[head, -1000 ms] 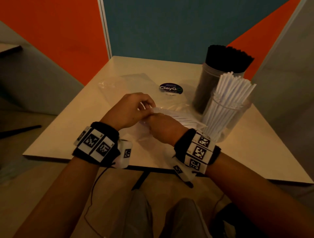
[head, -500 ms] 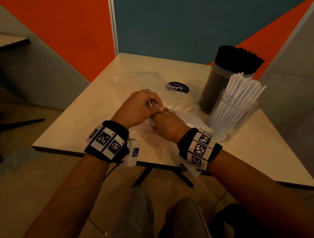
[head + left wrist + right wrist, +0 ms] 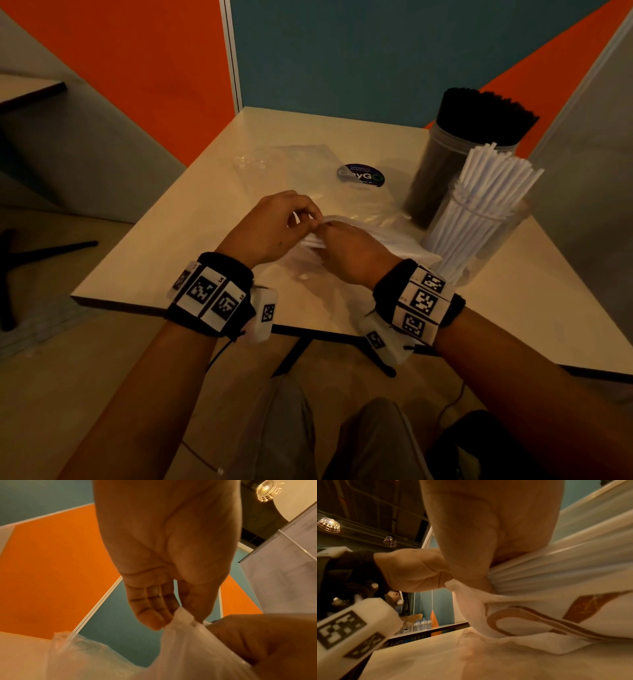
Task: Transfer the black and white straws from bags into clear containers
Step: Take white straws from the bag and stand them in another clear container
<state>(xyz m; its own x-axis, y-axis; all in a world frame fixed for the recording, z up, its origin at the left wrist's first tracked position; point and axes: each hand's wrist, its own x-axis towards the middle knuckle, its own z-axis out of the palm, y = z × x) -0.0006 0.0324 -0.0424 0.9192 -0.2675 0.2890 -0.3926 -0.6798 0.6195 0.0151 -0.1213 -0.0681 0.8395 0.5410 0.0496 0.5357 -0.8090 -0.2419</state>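
Both hands are bunched over the bag of white straws (image 3: 383, 240) on the table (image 3: 191, 240). Left hand (image 3: 274, 226) pinches the bag's edge; right hand (image 3: 352, 253) is curled round the straw bundle, knuckles touching the left.

black straws (image 3: 486, 109) black | white straws (image 3: 486, 192) white | bag (image 3: 539, 622) translucent white, brown looping print | sticker (image 3: 360, 175) dark blue, pale lettering | table (image 3: 191, 240) pale cream | wristbands (image 3: 212, 294) black, white tags with black square codes | wall panels (image 3: 154, 61) orange and teal
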